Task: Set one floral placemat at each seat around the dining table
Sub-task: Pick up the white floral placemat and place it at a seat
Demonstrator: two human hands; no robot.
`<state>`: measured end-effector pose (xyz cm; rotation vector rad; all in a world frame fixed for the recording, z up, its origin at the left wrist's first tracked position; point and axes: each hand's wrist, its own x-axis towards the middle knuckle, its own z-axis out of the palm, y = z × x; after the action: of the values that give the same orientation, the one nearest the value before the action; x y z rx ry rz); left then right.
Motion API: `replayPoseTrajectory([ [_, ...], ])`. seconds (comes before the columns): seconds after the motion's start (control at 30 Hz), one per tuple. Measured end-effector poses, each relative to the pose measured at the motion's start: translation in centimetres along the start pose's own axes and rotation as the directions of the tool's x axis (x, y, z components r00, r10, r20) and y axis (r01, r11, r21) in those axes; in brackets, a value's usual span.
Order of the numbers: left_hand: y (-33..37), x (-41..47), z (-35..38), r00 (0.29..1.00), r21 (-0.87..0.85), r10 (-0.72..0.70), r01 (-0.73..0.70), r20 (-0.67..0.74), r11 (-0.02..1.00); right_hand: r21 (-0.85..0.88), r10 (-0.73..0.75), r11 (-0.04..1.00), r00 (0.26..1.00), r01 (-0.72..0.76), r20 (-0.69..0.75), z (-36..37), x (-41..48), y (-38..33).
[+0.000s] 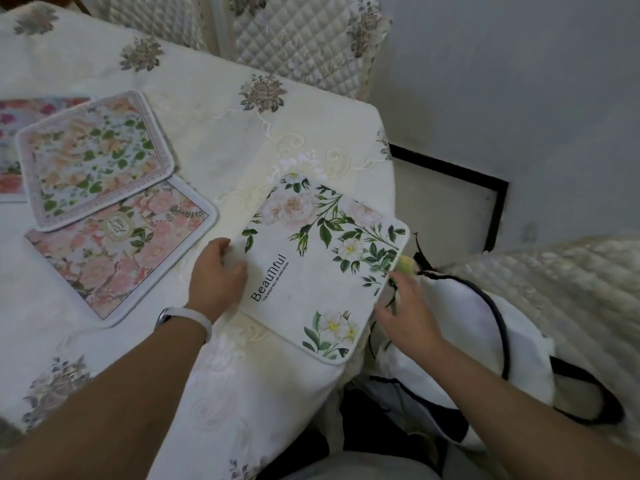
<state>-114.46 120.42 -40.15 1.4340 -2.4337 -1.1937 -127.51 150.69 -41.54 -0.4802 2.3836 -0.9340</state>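
A white floral placemat (pixel 322 268) printed "Beautiful" lies near the right corner of the dining table (pixel 214 109). My left hand (pixel 216 275) grips its left edge, thumb on top. My right hand (pixel 405 313) touches its lower right edge, fingers spread. To the left lie other placemats: one with green leaves and peach flowers (pixel 97 157) overlaps a pink rose one (pixel 121 251), and another pink one (pixel 10 147) shows at the left edge.
A white tote bag with dark handles (pixel 467 334) sits on a chair beside the table's right corner. A quilted chair back (pixel 304 39) stands at the far side. A cream embroidered cloth covers the table. Grey floor is at the upper right.
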Motion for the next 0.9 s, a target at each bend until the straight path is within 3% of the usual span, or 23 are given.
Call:
replayPoseTrajectory([
  [0.3,-0.9,0.0,0.2,0.999,-0.059,0.03,-0.029,0.017,0.998,0.062,0.093,0.994,0.995,-0.092,-0.02,4.1,-2.9,-0.1],
  [0.5,-2.5,-0.2,0.3,0.991,-0.018,0.119,-0.118,0.053,0.993,0.003,0.045,0.999,0.998,-0.045,-0.037,3.9,-2.1,0.2],
  [0.63,-3.4,-0.4,0.4,0.963,0.127,0.255,-0.264,0.081,0.956,-0.035,0.03,0.999,0.999,-0.031,-0.01,3.3,-1.5,0.6],
  [0.9,-3.8,-1.2,0.7,0.952,0.209,0.289,-0.304,0.1,0.929,-0.088,0.015,0.996,1.0,-0.015,0.0,2.7,-0.9,0.4],
])
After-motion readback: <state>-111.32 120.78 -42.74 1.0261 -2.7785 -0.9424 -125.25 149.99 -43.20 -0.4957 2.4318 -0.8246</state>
